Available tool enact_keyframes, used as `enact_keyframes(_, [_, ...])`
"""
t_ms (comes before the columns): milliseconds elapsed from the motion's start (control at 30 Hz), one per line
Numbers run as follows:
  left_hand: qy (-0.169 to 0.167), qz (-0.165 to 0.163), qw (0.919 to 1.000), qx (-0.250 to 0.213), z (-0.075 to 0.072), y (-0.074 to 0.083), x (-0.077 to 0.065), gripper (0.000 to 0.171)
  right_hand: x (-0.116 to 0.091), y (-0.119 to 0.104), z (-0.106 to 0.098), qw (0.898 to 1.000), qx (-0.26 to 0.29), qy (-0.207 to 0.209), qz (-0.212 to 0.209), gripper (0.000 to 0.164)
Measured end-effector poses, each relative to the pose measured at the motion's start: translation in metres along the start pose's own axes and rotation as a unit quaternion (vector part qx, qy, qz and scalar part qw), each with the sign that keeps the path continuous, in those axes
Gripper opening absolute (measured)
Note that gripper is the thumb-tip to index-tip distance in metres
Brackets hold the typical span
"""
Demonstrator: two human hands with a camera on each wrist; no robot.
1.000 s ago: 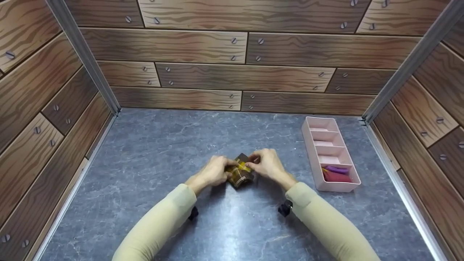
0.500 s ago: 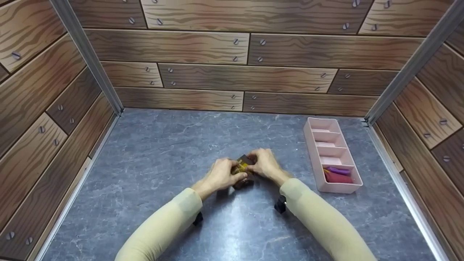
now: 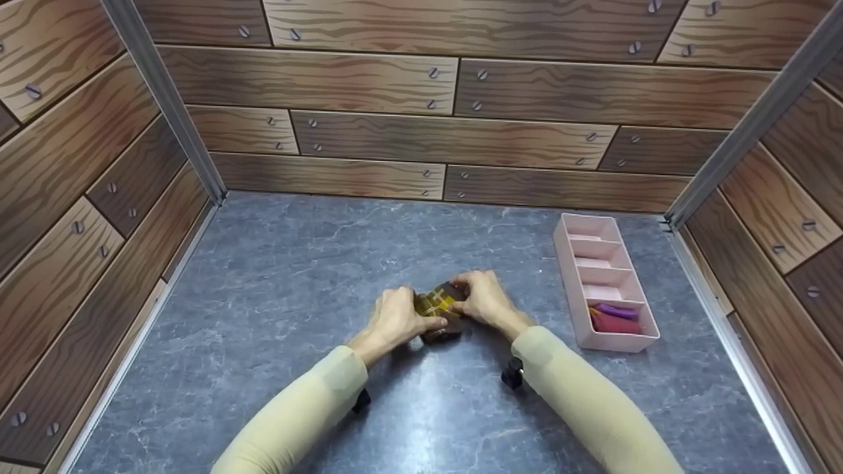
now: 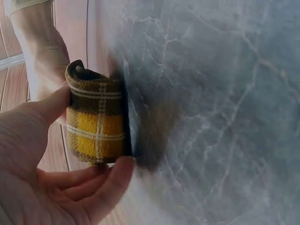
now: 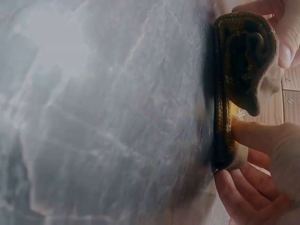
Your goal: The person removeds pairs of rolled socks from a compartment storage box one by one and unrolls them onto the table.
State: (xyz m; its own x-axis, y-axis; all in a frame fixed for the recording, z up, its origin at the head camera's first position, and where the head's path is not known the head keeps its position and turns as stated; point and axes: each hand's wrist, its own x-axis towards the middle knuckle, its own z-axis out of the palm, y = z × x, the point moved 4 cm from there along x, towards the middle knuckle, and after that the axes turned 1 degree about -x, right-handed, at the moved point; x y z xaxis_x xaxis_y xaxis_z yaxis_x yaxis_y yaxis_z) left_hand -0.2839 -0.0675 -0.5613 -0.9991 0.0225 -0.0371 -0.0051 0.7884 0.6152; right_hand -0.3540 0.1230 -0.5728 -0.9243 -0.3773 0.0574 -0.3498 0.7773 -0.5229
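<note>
A brown and yellow plaid cloth with pale stripes lies between both hands on the table. One end is coiled into a thick roll, seen end-on as layered plaid cloth in the right wrist view; the other end is a flat folded strip. My left hand grips the roll, thumb at its near side and fingers around the far side; the left wrist view shows this hand around the roll. My right hand pinches the flat end, its thumb on top and fingers at the edge by the tabletop.
To the right stands a pink four-part box. Its nearest compartment holds a dark red bundle and a purple piece. Wood-patterned walls enclose the grey marbled table at the back and sides.
My left hand has shifted right and nearer along the cloth, its thumb now across the near part. The cloth's near end is rolled up more. My right hand stays at the far right edge.
</note>
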Motion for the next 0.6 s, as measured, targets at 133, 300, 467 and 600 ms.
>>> enact_keyframes(133, [-0.005, 0.015, 0.9996, -0.022, 0.001, 0.001, 0.001, 0.062, -0.006, 0.001, -0.002, 1.000, 0.001, 0.004, 0.007, 0.045])
enact_keyframes(300, [-0.021, 0.029, 0.9980, -0.053, 0.002, 0.001, 0.007, 0.057, -0.015, 0.004, -0.004, 1.000, 0.006, 0.015, 0.018, 0.048])
enact_keyframes(467, [-0.046, 0.035, 0.9939, -0.094, 0.003, -0.003, 0.011, 0.054, -0.026, 0.007, -0.007, 0.999, 0.001, 0.017, 0.040, 0.044])
enact_keyframes(600, [-0.070, 0.041, 0.9898, -0.117, 0.004, -0.001, 0.014, 0.054, -0.034, 0.008, -0.010, 0.998, -0.003, 0.008, 0.054, 0.035])
